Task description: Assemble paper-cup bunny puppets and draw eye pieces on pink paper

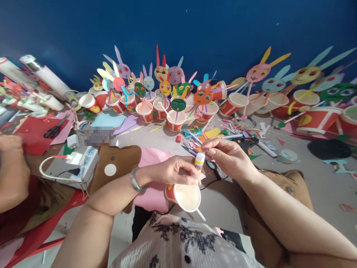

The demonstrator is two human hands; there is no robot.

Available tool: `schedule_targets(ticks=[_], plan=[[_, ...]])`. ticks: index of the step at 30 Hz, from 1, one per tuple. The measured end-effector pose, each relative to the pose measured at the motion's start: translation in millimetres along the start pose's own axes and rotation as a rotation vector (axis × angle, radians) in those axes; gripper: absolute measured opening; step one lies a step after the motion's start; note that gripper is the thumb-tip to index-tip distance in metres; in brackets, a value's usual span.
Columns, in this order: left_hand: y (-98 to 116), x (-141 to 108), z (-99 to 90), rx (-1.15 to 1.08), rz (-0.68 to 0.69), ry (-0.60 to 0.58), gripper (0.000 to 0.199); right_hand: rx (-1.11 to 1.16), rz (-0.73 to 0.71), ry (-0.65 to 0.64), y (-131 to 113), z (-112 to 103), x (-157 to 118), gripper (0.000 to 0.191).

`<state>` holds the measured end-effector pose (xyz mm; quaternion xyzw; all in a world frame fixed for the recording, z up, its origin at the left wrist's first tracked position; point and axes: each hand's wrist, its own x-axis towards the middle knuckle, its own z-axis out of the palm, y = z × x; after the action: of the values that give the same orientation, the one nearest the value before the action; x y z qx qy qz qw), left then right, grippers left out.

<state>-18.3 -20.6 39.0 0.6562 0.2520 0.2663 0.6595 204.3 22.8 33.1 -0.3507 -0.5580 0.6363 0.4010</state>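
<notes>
My left hand [178,170], a bangle at its wrist, is closed over a paper cup [187,198]. Thumb and fingers pinch a thin white straw [196,195] that reaches down into the cup. The red and white cup tilts, its open mouth facing me. Just behind these fingertips is a small glue stick [199,162] with a yellow label, upright; which hand, if any, supports it is unclear. My right hand [227,154] is closed, thumb against fingers, by the top of the glue stick. What lies in that pinch is too small to make out.
Paper cups with rabbit-faced figures [178,105] line the back by a blue wall. Scissors [192,150], paper scraps [213,133] and a tape roll [287,155] lie around. A power strip [88,163] sits left, near another person's arm [12,167]. Pink paper [152,193] lies beside the cup.
</notes>
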Motion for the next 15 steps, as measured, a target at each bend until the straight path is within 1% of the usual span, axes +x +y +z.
schedule_targets(ticks=[3, 6, 12, 15], plan=[[0.3, -0.1, 0.5, -0.009, 0.012, -0.017, 0.015, -0.026, -0.049, -0.036, 0.9, 0.2, 0.2, 0.02], [0.9, -0.4, 1.0, -0.017, 0.019, -0.021, 0.014, -0.082, -0.096, -0.06, 1.3, -0.1, 1.1, 0.02], [0.2, -0.5, 1.8, -0.011, -0.004, -0.027, 0.016, -0.222, -0.122, -0.088, -5.0, 1.4, -0.9, 0.023], [-1.0, 0.3, 1.9, 0.003, -0.005, -0.019, 0.017, -0.259, -0.121, -0.079, -10.2, 5.9, -3.3, 0.028]])
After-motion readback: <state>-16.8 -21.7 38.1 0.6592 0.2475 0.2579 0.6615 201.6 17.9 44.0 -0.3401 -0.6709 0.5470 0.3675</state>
